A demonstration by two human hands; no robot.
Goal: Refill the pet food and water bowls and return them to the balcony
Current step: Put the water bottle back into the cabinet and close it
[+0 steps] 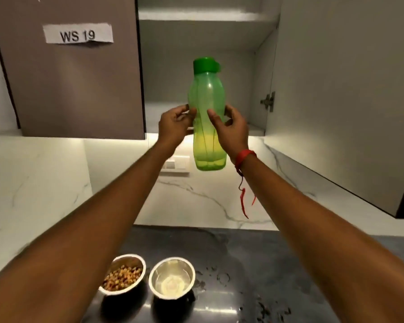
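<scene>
You see one readable text, "WS 19" in dark capitals and digits, on a white paper label [78,33] with rough edges, stuck on the brown closed cabinet door [68,78] at upper left, nothing else legible.

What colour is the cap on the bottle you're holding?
Solid green cap, darker than the translucent green plastic bottle; head view.

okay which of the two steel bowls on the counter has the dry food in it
The left bowl, partly hidden behind the left forearm, holds brown kibble. The right bowl beside it shows only a shiny bottom, apparently with clear water.
</scene>
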